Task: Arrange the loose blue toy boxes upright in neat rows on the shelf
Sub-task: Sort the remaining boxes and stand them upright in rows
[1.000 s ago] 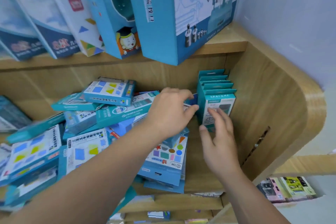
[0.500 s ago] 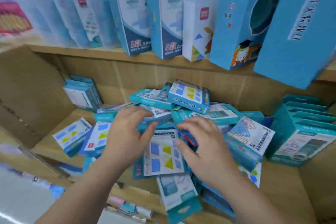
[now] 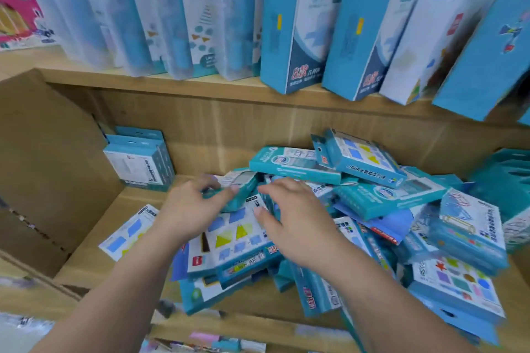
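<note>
Loose blue toy boxes (image 3: pixel 338 209) heaped flat and crooked across middle of lower shelf (image 3: pixel 94 252). Left hand (image 3: pixel 189 209) on heap's left side, fingers (image 3: pixel 226 190) pinching a small teal box (image 3: pixel 239 190) at its end. Right hand (image 3: pixel 298 223) just beside, fingers spread, resting on a box with shape prints (image 3: pixel 232 235). Upright row of boxes (image 3: pixel 140 163) at shelf's left rear. Tall boxes (image 3: pixel 298 26) on shelf above.

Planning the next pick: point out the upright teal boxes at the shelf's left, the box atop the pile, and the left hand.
Upright teal boxes (image 3: pixel 137 166): head view, front box's face.
Teal-edged top box (image 3: pixel 362 158): head view, printed face.
Left hand (image 3: pixel 192 210): head view, back of hand.
</note>
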